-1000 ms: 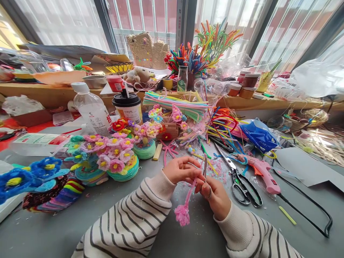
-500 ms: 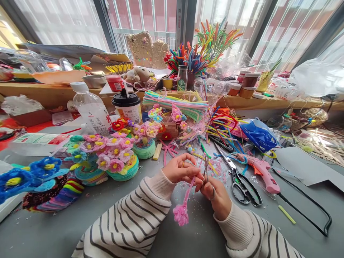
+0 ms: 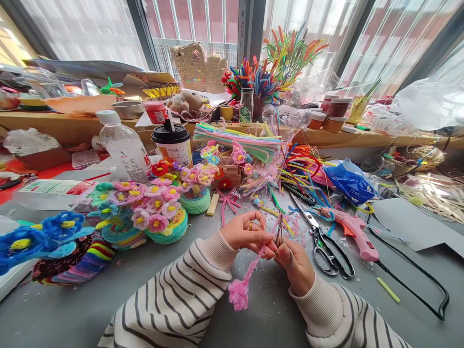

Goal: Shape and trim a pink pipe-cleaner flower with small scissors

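Note:
Between thumb and fingers, my left hand (image 3: 248,234) pinches a pink pipe cleaner (image 3: 251,270). Its lower end is a fluffy pink bunch (image 3: 238,295) that hangs above the grey tabletop. A small pair of metal scissors (image 3: 279,227) is in my right hand (image 3: 299,268), blades pointing up beside the pipe cleaner's upper part. Both hands are close together, their fingertips almost meeting. My fingers hide the scissors' handles, and I cannot tell whether the blades touch the pipe cleaner. Pink fluff clippings (image 3: 295,227) lie scattered behind my hands.
Large black-handled scissors (image 3: 328,251) and a pink glue gun (image 3: 353,229) with a black cord lie to the right. Pipe-cleaner flower pots (image 3: 166,232) stand left, near a plastic bottle (image 3: 123,150) and a lidded cup (image 3: 173,145). Pastel pipe cleaners (image 3: 239,140) lie behind.
The fluffy pink end has swung a little left and down, tilting the pipe cleaner more. My hands and the small scissors have shifted slightly to the right.

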A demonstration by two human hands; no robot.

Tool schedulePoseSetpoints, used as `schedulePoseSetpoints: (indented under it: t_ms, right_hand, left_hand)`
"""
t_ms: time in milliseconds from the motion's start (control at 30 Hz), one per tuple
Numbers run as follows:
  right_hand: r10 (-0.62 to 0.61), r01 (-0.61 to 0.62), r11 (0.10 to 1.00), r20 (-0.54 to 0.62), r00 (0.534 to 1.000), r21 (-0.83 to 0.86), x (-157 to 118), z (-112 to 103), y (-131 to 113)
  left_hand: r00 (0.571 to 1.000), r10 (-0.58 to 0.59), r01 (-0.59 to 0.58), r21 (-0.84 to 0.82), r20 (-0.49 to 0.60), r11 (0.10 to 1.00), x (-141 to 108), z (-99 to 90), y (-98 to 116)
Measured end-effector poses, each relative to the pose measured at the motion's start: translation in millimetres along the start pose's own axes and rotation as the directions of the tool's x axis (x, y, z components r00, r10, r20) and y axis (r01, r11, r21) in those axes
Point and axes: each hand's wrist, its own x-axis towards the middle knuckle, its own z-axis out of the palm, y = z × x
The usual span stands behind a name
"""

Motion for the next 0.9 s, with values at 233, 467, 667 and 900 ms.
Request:
schedulePoseSetpoints:
  t_ms: [233,467,667,900]
  right_hand:
    - [0.012,-0.013,1.0,-0.062,0.998,-0.029,0.3,0.8,-0.4]
    - [0.06,-0.068,0.997,-0.151,0.987,-0.048,-0.4,0.7,1.1]
    - [0.066,-0.074,0.996,-0.129,0.989,-0.053,0.4,-0.4,5.9]
    - [0.014,-0.014,0.999,0.015,1.0,-0.031,1.1,2.3,5.6]
  left_hand:
    - [1.0,-0.001,0.001,0.001,0.005,1.0,1.3,-1.0,-0.4]
    - [0.999,-0.003,0.003,0.004,-0.051,1.0,2.1,-0.9,-0.4]
    - [0.993,0.028,-0.027,0.005,-0.115,1.0,3.1,0.7,1.3]
    - [0.99,0.091,-0.091,0.001,-0.105,0.996,3.6,2.4,-0.8]
